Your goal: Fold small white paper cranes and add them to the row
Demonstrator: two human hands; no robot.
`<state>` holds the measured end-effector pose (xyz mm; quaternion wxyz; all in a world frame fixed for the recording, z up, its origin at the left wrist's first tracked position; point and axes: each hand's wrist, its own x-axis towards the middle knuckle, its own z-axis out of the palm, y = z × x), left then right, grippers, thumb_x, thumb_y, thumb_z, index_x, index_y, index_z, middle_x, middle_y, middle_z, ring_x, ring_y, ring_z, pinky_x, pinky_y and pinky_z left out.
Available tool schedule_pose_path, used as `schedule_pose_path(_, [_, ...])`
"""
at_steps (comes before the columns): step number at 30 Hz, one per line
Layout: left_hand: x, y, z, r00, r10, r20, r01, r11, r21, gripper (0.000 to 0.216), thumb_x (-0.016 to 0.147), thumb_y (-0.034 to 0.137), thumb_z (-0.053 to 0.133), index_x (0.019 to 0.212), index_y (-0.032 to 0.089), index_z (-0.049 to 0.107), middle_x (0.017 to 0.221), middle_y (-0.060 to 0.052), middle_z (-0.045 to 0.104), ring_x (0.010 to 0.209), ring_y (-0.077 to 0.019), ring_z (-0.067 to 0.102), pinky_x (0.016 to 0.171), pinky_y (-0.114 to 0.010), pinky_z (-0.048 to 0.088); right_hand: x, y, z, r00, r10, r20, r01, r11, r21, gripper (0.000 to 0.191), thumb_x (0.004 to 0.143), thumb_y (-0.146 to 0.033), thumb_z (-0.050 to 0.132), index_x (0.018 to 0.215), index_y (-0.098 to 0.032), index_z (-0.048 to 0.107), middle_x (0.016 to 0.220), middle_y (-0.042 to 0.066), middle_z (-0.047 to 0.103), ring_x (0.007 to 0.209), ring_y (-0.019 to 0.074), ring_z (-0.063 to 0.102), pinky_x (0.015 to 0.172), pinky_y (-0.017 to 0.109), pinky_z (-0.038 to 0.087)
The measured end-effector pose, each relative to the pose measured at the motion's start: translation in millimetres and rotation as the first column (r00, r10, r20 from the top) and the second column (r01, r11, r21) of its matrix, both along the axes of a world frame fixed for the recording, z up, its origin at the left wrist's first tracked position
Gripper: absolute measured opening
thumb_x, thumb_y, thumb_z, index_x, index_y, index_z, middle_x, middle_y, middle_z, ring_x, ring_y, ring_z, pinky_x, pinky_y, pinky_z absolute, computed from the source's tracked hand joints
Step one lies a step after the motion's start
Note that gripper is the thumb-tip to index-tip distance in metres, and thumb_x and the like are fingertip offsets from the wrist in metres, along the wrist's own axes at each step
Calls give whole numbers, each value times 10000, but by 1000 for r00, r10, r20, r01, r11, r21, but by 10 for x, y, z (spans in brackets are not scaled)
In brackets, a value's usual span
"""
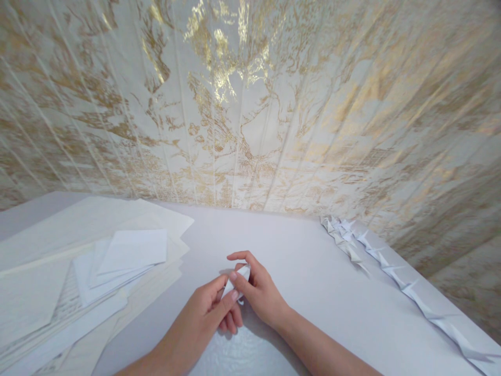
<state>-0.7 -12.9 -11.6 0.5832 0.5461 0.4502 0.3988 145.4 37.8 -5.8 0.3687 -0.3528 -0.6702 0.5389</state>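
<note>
A small piece of folded white paper (238, 281) is held between my two hands, just above the white table (289, 250). My left hand (211, 308) pinches its near-left end between thumb and fingers. From the other side, my right hand (260, 287) grips the far-right end with its thumb on top and its index finger stretched out beyond. Fingers cover much of the paper, so its full folded shape is hidden.
Loose sheets (156, 211) overlap across the table's left side, with smaller white squares (135, 250) on top. Folded paper cranes (407, 287) stand in rows along the right edge. Behind the table rises a white and gold patterned curtain (250, 130).
</note>
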Motion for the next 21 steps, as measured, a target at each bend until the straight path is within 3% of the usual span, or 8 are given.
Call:
schedule_pose_path(8, [-11, -20, -7, 1000, -16, -21, 16, 1000, 8, 373, 945, 538, 469, 894, 177, 550, 633, -2, 697, 521, -126, 600, 524, -233, 444, -6, -19, 39, 1000, -6, 3, 6, 1000, 4, 341, 893, -414, 572, 1156, -201, 536, 742, -42, 522, 553, 104, 422, 532, 237, 320])
schedule_pose_path(13, [-9, -21, 19, 999, -20, -38, 20, 1000, 9, 368, 948, 523, 464, 850, 179, 550, 667, -22, 714, 547, -136, 613, 548, -245, 456, 0, -21, 15, 999, -44, 14, 44, 999, 24, 365, 951, -471, 465, 1153, -179, 550, 644, -58, 474, 503, 96, 369, 487, 218, 280])
schedule_pose_path(18, [0, -19, 43, 1000, -3, 2, 3, 1000, -16, 362, 936, 530, 478, 845, 185, 536, 642, -15, 706, 521, -135, 611, 524, -239, 442, -19, -25, 39, 990, -127, -67, 126, 992, -12, 367, 918, -488, 535, 1129, -188, 547, 620, -69, 456, 485, 88, 332, 457, 202, 245])
schedule_pose_path(21, [-2, -18, 48, 999, 24, 39, -22, 999, -36, 360, 930, 536, 489, 914, 181, 548, 643, -6, 701, 516, -137, 616, 511, -235, 436, -26, -29, 67, 980, -119, -162, 112, 992, -53, 388, 871, -480, 616, 1140, -213, 531, 628, -77, 445, 495, 92, 343, 469, 207, 262])
